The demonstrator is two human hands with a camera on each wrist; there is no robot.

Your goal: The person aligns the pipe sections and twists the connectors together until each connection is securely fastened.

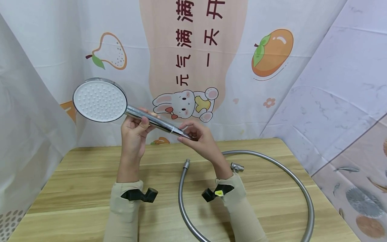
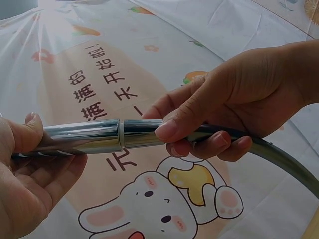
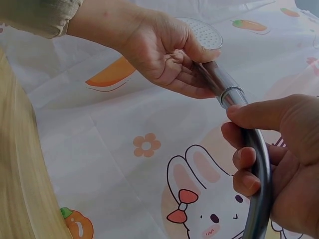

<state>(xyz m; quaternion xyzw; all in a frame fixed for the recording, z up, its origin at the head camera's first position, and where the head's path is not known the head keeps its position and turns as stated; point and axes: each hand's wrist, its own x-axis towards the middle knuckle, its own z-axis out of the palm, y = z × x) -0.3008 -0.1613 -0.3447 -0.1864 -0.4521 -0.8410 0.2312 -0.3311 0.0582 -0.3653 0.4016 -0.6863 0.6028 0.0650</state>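
Observation:
My left hand (image 1: 133, 137) grips the chrome handle (image 1: 155, 121) of a hand shower, thumb along its front. Its round white spray face (image 1: 100, 100) with many nubs points toward me at the left, above the table. At the handle's lower end, my right hand (image 1: 201, 139) pinches the chrome hose nut (image 2: 142, 133) between thumb and fingers. A pale ring shows at the joint between nut and handle in the left wrist view. From the nut, the grey shower hose (image 3: 259, 199) bends away through the right hand's curled fingers.
The hose (image 1: 308, 201) loops over the wooden table (image 1: 75, 188), its other end fitting (image 1: 186, 164) lying near the middle. A small chrome valve fitting (image 1: 237, 167) lies beside the right wrist. Behind the table hangs a printed curtain (image 1: 127, 84).

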